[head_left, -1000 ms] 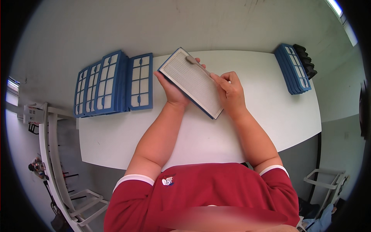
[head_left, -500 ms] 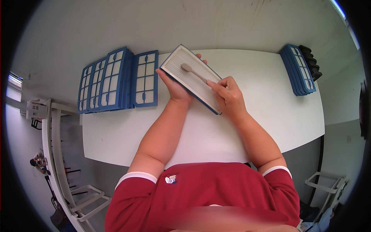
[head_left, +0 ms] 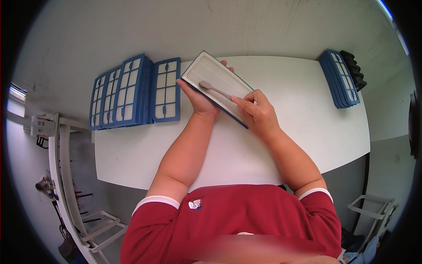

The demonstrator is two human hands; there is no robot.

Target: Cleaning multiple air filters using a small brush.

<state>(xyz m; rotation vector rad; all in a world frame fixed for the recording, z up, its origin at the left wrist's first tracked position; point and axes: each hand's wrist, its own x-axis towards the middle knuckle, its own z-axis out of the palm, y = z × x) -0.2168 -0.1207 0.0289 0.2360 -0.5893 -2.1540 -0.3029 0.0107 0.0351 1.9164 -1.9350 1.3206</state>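
Note:
My left hand (head_left: pixel 203 102) grips a pleated air filter (head_left: pixel 215 70) from below, with its thumb at the left edge and fingertips showing past the far edge. The filter has white pleats and a blue frame, and it is held tilted above the table. My right hand (head_left: pixel 260 115) pinches the handle of a small greyish-beige brush (head_left: pixel 215 88), much like a toothbrush. Its head lies against the pleats near the filter's near-left edge; the bristles are hidden.
Several blue-framed filters (head_left: pixel 127 94) lean together at the white table's (head_left: pixel 211 154) left end, with another filter (head_left: pixel 166 90) beside them. More filters (head_left: pixel 340 81) and black ridged parts (head_left: pixel 353 70) stand at the far right. A wall (head_left: pixel 211 26) rises behind the table.
The brush head has slid over the pleats toward the filter's near-left edge, and my right hand has shifted slightly left with it. The filter stays in my left hand.

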